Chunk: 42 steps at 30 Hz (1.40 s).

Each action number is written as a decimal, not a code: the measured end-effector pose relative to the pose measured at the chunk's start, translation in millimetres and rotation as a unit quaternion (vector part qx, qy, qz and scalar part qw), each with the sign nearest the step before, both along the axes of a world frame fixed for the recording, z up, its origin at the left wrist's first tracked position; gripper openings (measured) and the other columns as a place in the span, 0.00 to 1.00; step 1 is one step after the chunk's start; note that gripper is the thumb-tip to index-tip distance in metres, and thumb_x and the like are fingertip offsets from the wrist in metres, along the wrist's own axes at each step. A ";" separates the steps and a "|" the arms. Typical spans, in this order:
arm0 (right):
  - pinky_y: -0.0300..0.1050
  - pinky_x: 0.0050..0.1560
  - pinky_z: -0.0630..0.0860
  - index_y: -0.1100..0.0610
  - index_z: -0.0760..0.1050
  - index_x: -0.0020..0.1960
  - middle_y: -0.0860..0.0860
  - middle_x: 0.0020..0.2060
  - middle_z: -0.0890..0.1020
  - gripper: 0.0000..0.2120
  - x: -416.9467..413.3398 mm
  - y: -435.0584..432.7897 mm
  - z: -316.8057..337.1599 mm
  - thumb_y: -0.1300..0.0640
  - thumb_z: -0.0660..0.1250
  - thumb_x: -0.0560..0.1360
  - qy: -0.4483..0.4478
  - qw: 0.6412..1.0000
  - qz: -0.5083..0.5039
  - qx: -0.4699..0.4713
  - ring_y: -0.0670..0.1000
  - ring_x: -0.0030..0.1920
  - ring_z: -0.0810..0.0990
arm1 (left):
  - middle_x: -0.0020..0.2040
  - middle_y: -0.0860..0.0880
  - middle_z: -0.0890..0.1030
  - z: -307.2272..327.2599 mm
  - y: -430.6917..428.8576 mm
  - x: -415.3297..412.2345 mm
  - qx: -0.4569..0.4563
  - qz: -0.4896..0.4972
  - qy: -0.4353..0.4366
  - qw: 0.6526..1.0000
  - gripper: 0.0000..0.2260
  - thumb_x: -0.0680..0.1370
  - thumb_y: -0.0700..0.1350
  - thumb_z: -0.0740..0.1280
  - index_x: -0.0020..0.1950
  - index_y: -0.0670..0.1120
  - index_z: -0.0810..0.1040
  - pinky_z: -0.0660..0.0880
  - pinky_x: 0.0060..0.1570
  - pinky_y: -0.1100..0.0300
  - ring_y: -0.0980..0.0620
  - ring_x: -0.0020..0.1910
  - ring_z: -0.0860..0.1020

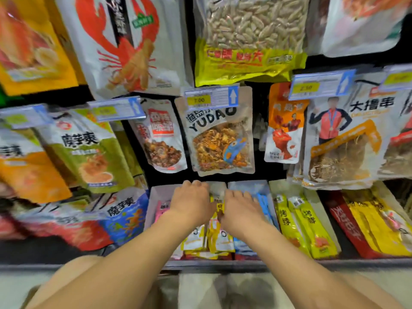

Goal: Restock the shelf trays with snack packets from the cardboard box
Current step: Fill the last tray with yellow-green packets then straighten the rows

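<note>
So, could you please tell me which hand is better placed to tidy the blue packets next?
Right, probably. The right hand is directly beside the blue packets, while the left hand sits farther over, by the pink packets, with the yellow packets between.

- At 12 o'clock of the middle tray (153,197), the hanging YUDAO packet (220,139) ends just above its back wall, leaving a narrow dark gap.
- At 3 o'clock, yellow packets (305,224) fill the next tray.
- At 9 o'clock, a blue packet (127,215) lies just beside the tray wall.
- At 6 o'clock, the shelf edge (334,263) is open in front.
</note>
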State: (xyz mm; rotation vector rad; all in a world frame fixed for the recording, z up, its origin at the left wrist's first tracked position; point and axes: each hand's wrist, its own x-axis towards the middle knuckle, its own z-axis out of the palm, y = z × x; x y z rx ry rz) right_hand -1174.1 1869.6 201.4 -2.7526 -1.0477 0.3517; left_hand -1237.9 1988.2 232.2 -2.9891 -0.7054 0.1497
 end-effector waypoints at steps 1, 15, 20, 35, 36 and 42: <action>0.58 0.70 0.65 0.57 0.59 0.75 0.56 0.73 0.66 0.30 -3.5 6.4 3.2 0.46 0.64 0.79 -0.006 1.000 0.020 0.008 0.61 0.73 0.63 | 0.67 0.45 0.73 4.3 2.7 -8.1 0.001 0.015 0.008 1.000 0.26 0.79 0.60 0.61 0.72 0.47 0.68 0.70 0.60 0.48 0.41 0.66 0.69; 0.58 0.69 0.66 0.57 0.57 0.76 0.58 0.72 0.66 0.28 -56.6 71.0 -6.5 0.48 0.61 0.80 0.011 0.994 0.107 0.022 0.62 0.71 0.64 | 0.69 0.44 0.72 5.6 65.1 -101.1 0.021 0.149 0.023 0.988 0.26 0.79 0.59 0.60 0.73 0.46 0.67 0.69 0.65 0.46 0.39 0.68 0.68; 0.57 0.65 0.67 0.57 0.61 0.73 0.57 0.69 0.69 0.28 -91.2 110.4 -8.8 0.46 0.63 0.78 -0.010 0.988 0.154 0.033 0.61 0.69 0.67 | 0.68 0.44 0.73 -20.0 86.4 -142.9 -0.025 0.191 0.038 0.981 0.25 0.78 0.59 0.60 0.71 0.47 0.68 0.70 0.62 0.45 0.39 0.68 0.69; 0.60 0.64 0.69 0.57 0.65 0.70 0.58 0.67 0.71 0.24 -215.7 249.1 -60.7 0.47 0.62 0.79 -0.025 0.945 0.325 -0.023 0.62 0.68 0.69 | 0.67 0.46 0.75 -107.7 194.7 -302.7 -0.107 0.401 -0.020 0.910 0.22 0.77 0.59 0.63 0.66 0.48 0.71 0.70 0.64 0.48 0.42 0.68 0.70; 0.59 0.65 0.69 0.57 0.65 0.71 0.58 0.68 0.71 0.24 -223.8 256.5 -68.0 0.47 0.62 0.79 -0.012 0.942 0.334 -0.027 0.63 0.69 0.68 | 0.68 0.45 0.74 -115.4 199.7 -312.6 -0.127 0.422 -0.017 0.897 0.22 0.77 0.58 0.63 0.67 0.48 0.71 0.70 0.65 0.48 0.41 0.68 0.70; 0.58 0.66 0.71 0.58 0.64 0.73 0.58 0.69 0.71 0.28 -259.8 285.4 -130.0 0.45 0.63 0.78 0.040 0.925 0.368 -0.085 0.62 0.69 0.69 | 0.70 0.42 0.71 -169.1 217.9 -359.0 -0.243 0.530 -0.038 0.811 0.28 0.78 0.61 0.61 0.71 0.44 0.66 0.67 0.66 0.47 0.38 0.69 0.68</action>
